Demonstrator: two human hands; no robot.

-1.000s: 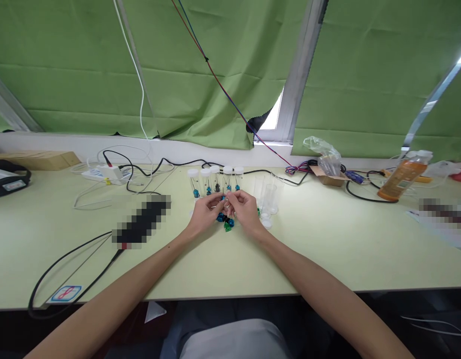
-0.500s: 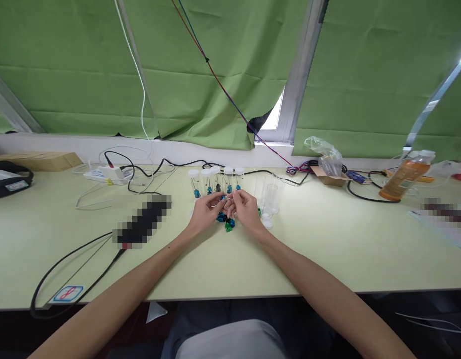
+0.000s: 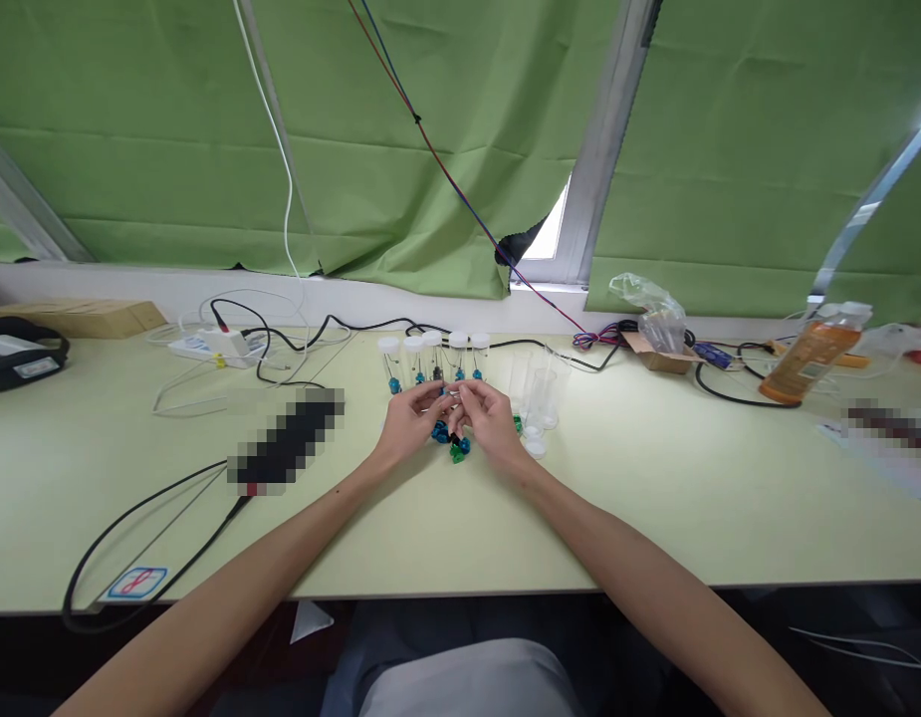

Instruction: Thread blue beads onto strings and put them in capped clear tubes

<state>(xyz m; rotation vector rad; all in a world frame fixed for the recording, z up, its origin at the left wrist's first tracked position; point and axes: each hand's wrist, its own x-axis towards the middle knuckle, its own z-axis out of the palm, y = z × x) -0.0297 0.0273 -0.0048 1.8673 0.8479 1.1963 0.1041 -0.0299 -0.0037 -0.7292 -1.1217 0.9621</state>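
My left hand (image 3: 409, 423) and my right hand (image 3: 490, 418) meet fingertip to fingertip above the middle of the table, both closed in a pinch. Something small, with a hint of blue, shows between the fingers; its shape is too tiny to tell. Just beyond my hands stand several clear tubes with white caps (image 3: 389, 345), holding blue pieces (image 3: 394, 385) on thin dark stems. Below my fingers lies a small heap of blue pieces (image 3: 440, 432) and green pieces (image 3: 458, 453), partly covered by the hands.
Right of my hands are clear tubes (image 3: 541, 393) and loose white caps (image 3: 535, 448). A tilted orange drink bottle (image 3: 810, 354), a cardboard box (image 3: 658, 354) and cables lie further right. On the left are a power strip (image 3: 213, 346) and a blurred black device (image 3: 285, 438) with its cable.
The fingers have shifted slightly, and the blue bit between them shows less than before. Both hands remain together over the heap; the view has moved a little.
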